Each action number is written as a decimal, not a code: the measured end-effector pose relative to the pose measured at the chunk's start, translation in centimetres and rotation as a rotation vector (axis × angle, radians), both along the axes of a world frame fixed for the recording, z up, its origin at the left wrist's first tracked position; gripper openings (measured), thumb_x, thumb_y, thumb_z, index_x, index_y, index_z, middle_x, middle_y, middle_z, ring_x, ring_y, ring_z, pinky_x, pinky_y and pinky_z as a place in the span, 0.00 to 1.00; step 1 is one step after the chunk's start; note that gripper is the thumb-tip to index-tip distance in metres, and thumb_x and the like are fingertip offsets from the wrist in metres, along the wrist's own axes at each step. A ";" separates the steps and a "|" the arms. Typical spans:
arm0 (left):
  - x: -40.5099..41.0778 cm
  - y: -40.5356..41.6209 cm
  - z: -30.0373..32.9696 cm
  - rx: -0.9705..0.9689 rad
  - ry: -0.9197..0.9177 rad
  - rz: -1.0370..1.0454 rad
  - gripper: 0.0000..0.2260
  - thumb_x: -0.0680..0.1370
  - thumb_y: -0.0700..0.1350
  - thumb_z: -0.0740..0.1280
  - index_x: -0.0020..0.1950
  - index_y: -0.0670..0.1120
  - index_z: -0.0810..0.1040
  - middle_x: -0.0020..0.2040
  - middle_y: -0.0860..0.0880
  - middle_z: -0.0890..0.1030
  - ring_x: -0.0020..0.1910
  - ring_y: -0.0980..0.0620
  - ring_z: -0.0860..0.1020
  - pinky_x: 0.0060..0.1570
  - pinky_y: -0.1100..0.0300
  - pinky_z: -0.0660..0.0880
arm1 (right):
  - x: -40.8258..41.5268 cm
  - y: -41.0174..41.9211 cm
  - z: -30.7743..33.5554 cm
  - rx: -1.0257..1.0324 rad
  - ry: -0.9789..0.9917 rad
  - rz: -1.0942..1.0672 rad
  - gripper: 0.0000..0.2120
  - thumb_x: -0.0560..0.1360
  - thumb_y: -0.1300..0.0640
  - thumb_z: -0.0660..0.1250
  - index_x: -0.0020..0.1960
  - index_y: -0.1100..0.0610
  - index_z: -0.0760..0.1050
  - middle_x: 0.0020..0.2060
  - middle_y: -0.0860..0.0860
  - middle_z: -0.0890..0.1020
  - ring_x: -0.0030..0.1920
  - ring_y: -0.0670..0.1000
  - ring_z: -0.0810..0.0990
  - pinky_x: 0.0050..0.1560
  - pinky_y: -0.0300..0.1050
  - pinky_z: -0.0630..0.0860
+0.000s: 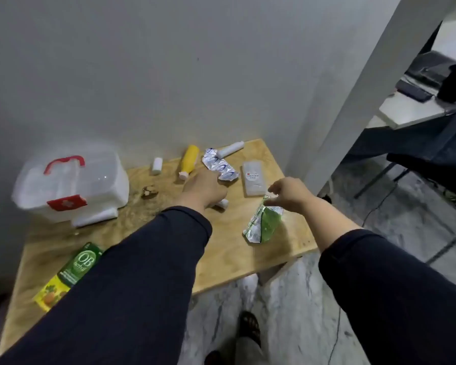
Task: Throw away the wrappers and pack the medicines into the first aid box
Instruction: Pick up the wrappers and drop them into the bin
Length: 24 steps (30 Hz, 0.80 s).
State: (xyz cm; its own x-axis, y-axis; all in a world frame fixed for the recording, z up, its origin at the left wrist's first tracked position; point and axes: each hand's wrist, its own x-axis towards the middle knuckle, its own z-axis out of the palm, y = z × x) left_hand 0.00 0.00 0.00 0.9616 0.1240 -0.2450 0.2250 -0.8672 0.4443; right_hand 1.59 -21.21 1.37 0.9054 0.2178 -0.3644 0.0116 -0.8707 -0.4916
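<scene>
The white first aid box, with a red handle and red cross, stands shut at the table's back left. My left hand reaches across the table, knuckles up. Its fingertips are at the edge of a crumpled silver blister wrapper, and whether they grip it is hidden. A small white roll lies just under that hand. My right hand pinches the top corner of a green and silver wrapper, which stands on the table. A yellow bottle, a white tube and a clear flat case lie near the wall.
The wooden table stands against a grey wall. A green and yellow carton lies at the front left, partly under my left sleeve. A white roll rests against the box, another small one near the wall, and a brown scrap beside the box. Marble floor lies to the right.
</scene>
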 end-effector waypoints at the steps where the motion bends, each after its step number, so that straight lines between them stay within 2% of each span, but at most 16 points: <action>1: 0.4 -0.1 -0.3 0.009 0.003 -0.010 0.21 0.73 0.45 0.66 0.66 0.48 0.75 0.65 0.45 0.78 0.63 0.42 0.76 0.58 0.54 0.74 | 0.2 -0.3 -1.0 0.040 0.005 -0.040 0.23 0.69 0.54 0.75 0.61 0.60 0.78 0.60 0.56 0.81 0.62 0.55 0.78 0.64 0.46 0.72; 3: 1.5 -0.3 -1.4 0.021 -0.041 -0.015 0.23 0.74 0.44 0.65 0.70 0.52 0.73 0.68 0.46 0.76 0.65 0.43 0.75 0.58 0.54 0.73 | 0.0 -1.0 -3.0 0.133 -0.030 -0.121 0.21 0.67 0.56 0.77 0.58 0.58 0.80 0.58 0.54 0.82 0.61 0.54 0.79 0.61 0.42 0.71; 5: 2.3 -0.6 -2.6 0.036 -0.060 -0.080 0.21 0.75 0.44 0.65 0.68 0.55 0.74 0.71 0.50 0.73 0.67 0.45 0.73 0.59 0.54 0.72 | -0.6 -1.3 -5.1 0.145 -0.063 -0.140 0.21 0.65 0.56 0.78 0.57 0.57 0.81 0.57 0.54 0.82 0.60 0.53 0.78 0.59 0.41 0.71; 7: 3.3 -0.7 -3.8 0.074 -0.064 -0.156 0.16 0.76 0.46 0.66 0.64 0.56 0.78 0.75 0.53 0.68 0.70 0.48 0.71 0.61 0.53 0.72 | -0.6 -1.3 -6.8 0.141 -0.092 -0.129 0.22 0.63 0.54 0.79 0.55 0.54 0.81 0.58 0.54 0.79 0.61 0.54 0.76 0.62 0.44 0.69; 9: 3.8 -0.8 -4.8 0.137 -0.021 -0.207 0.13 0.78 0.47 0.64 0.62 0.56 0.79 0.77 0.53 0.63 0.72 0.49 0.68 0.62 0.52 0.72 | -0.5 -1.3 -7.6 0.121 -0.122 -0.119 0.20 0.62 0.54 0.80 0.53 0.53 0.82 0.59 0.53 0.77 0.63 0.54 0.73 0.64 0.42 0.66; 12: 4.0 -1.0 -6.0 0.190 0.024 -0.238 0.18 0.80 0.44 0.60 0.70 0.52 0.74 0.78 0.51 0.62 0.72 0.46 0.67 0.64 0.50 0.71 | -0.2 -1.5 -8.0 0.112 -0.122 -0.118 0.16 0.63 0.55 0.79 0.50 0.54 0.83 0.58 0.54 0.77 0.62 0.54 0.72 0.57 0.37 0.63; 16: 4.1 -1.1 -5.9 0.201 -0.081 -0.168 0.21 0.80 0.39 0.59 0.74 0.48 0.68 0.74 0.51 0.68 0.67 0.43 0.72 0.58 0.49 0.74 | 0.0 -1.2 -7.5 0.141 -0.093 -0.167 0.14 0.65 0.60 0.77 0.50 0.55 0.82 0.53 0.53 0.76 0.57 0.53 0.74 0.53 0.38 0.66; 20: 4.1 -0.8 -4.4 0.199 -0.237 -0.118 0.17 0.79 0.40 0.61 0.68 0.45 0.73 0.67 0.48 0.74 0.56 0.39 0.78 0.46 0.47 0.76 | 0.4 -1.4 -6.2 0.198 -0.081 -0.262 0.16 0.66 0.70 0.71 0.51 0.57 0.83 0.54 0.54 0.78 0.55 0.53 0.77 0.50 0.37 0.67; 22: 4.0 -0.4 -3.2 0.196 -0.298 -0.084 0.15 0.79 0.40 0.63 0.66 0.44 0.73 0.64 0.46 0.74 0.51 0.38 0.79 0.41 0.47 0.75 | 0.7 -1.6 -4.7 0.253 -0.074 -0.304 0.18 0.66 0.71 0.70 0.52 0.57 0.83 0.55 0.54 0.81 0.49 0.51 0.78 0.46 0.36 0.69; 24: 3.7 0.1 -1.5 0.184 -0.352 -0.047 0.13 0.79 0.40 0.63 0.64 0.44 0.73 0.61 0.45 0.73 0.49 0.39 0.78 0.37 0.50 0.71 | 1.0 -1.5 -2.7 0.315 -0.064 -0.322 0.18 0.66 0.71 0.70 0.53 0.58 0.83 0.51 0.54 0.82 0.39 0.45 0.74 0.41 0.35 0.69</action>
State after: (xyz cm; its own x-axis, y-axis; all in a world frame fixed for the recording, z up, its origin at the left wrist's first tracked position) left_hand 3.66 0.09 -1.51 0.9885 0.0885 0.1227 0.0444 -0.9452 0.3235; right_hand 2.61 -22.67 -1.38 0.9637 0.0125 -0.2668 -0.1965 -0.6430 -0.7402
